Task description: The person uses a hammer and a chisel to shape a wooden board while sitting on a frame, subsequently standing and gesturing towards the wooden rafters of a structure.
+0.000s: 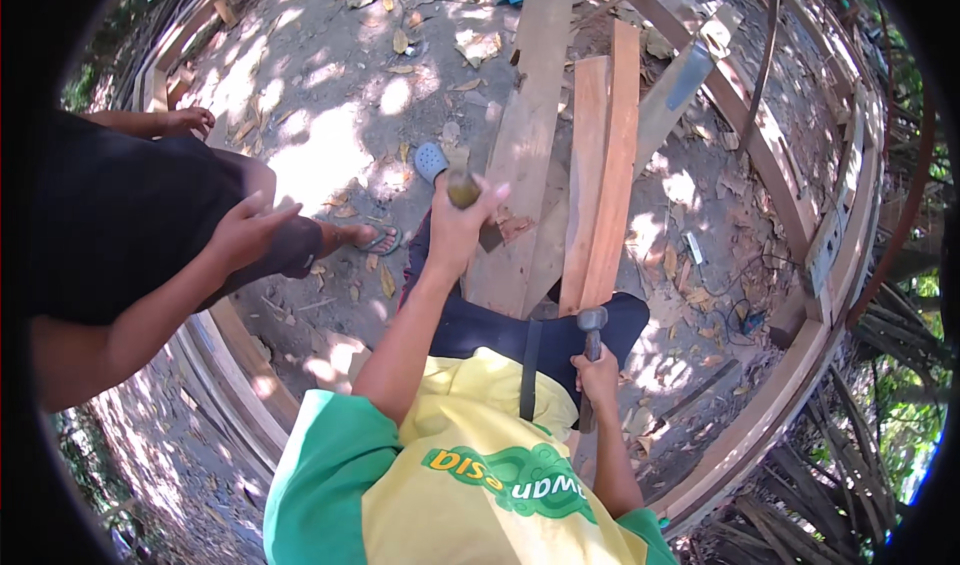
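My left hand (457,235) is raised over the boards, its fingers wrapped round a tool with a rounded olive-brown end (463,191). That end points up; the tool's kind is blurred and partly hidden. Just beyond the hand, a small dark flat piece (490,237) shows against a wide plank (520,155). In my right hand (598,373) is a hammer (592,319), gripped by its handle near my right thigh, metal head uppermost. Two narrower reddish boards (615,155) extend away from my lap beside the wide plank.
Another person in a dark shirt (130,215) stands at the left, both hands in front of them. A curved timber frame (770,415) rings the leaf-strewn dirt. A pale board (685,85) slants behind the planks. A thin cable (735,305) lies on the right.
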The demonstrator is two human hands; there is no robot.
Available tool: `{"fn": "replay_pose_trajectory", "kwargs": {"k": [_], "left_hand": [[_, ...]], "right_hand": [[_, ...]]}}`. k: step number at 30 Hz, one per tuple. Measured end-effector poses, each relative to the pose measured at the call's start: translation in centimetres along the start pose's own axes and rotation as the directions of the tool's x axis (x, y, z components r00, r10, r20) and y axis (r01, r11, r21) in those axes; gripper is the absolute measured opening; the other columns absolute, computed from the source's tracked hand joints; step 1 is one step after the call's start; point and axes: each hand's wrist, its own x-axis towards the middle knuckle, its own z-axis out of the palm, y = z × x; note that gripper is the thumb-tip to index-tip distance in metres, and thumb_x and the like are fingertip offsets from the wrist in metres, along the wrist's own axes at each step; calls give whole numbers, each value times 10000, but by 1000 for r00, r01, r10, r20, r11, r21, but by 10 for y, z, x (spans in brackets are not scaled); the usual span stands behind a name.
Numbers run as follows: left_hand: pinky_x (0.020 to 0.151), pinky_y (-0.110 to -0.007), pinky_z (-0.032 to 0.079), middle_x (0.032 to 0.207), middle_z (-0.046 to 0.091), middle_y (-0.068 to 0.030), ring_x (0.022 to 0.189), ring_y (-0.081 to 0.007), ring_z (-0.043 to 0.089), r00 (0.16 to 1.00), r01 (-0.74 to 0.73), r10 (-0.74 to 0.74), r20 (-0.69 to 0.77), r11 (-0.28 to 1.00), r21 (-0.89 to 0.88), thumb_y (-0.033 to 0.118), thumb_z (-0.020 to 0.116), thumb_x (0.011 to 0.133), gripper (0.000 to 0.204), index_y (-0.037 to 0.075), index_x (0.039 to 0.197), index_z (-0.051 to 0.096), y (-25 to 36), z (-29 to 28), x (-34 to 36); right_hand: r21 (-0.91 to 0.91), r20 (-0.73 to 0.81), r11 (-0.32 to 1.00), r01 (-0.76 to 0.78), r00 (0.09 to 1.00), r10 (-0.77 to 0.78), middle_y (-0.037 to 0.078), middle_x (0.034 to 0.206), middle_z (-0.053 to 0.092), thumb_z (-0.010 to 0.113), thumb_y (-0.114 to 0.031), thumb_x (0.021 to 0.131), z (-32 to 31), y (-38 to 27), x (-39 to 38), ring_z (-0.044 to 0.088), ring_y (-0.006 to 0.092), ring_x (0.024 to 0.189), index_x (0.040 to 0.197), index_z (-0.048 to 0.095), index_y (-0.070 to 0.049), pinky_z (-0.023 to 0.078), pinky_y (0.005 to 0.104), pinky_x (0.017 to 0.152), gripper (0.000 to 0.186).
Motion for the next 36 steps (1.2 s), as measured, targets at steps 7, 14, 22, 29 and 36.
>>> {"fn": "replay_pose_trajectory", "kwargs": {"k": [7,14,22,29,36], "left_hand": [[693,-298,465,786,557,-58,710,-154,571,988,-78,85,126,995,-62,152,731,899,213,50,856,549,-6,-28,-78],[687,-239,412,822,584,2,739,-74,516,961,-125,120,248,992,4,99,781,837,202,64,789,588,-9,-22,-98],[662,-250,416,796,553,0,729,-81,498,886,-134,53,460,980,145,109,871,795,278,46,815,601,-46,-3,-123],[638,-268,430,753,568,-8,697,-89,510,821,-181,-24,570,936,302,168,888,798,312,32,813,608,-56,5,-129],[627,-271,430,692,551,-10,664,-81,456,875,-25,-135,464,946,323,192,876,821,312,22,828,615,-59,10,-120]], "right_hand": [[-49,59,999,14,998,-11,20,576,516,711,-108,857,3,1,8,506,125,427,836,515,-53,418,301,398,204],[78,132,983,-165,979,154,39,621,561,713,-179,867,3,6,41,563,153,463,889,577,-24,473,334,424,208],[367,48,907,-207,978,204,24,636,538,711,-242,914,8,14,60,533,139,462,892,543,-72,485,316,413,239],[432,-51,882,-187,972,231,105,682,628,672,-221,910,11,20,100,639,207,518,916,602,28,530,367,430,258],[-233,-191,971,-58,981,13,148,683,666,704,-222,857,25,15,100,674,236,528,893,655,87,544,390,471,315]]}}
